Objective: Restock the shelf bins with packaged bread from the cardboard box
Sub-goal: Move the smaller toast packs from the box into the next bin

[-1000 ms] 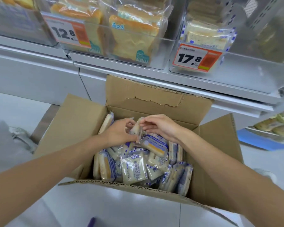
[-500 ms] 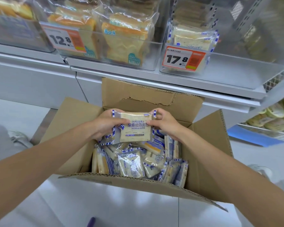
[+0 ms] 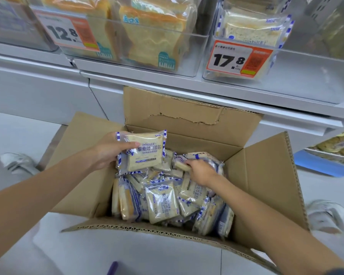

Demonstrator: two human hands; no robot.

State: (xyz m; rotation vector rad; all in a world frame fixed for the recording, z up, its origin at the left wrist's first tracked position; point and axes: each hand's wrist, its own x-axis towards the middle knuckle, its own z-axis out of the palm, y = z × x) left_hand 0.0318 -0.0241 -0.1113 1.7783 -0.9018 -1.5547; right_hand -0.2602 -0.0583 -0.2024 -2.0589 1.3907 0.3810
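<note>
The restock looks barely under way to me. The brown cardboard box (image 3: 266, 175) sits on the floor (image 3: 28, 128) below the white shelf (image 3: 207, 93), heaped with small clear-wrapped bread packets (image 3: 161, 201) trimmed in blue and white. The left hand (image 3: 107, 153) holds one packet (image 3: 145, 153) upright just above the heap. Its grip pinches the wrapper, thumb across the face and fingers behind. The right hand (image 3: 202, 172) is down in the pile, its grip curled on the end of a second packet (image 3: 182, 165) lying on the others. Up on the shelf is a clear plastic bin (image 3: 298, 80) with an orange 17.8 price tag (image 3: 239, 58). It shows a few matching packets (image 3: 252, 30) at its left and plenty of bare room to the right. I'd judge nearly all the stock is not yet shelved.
</note>
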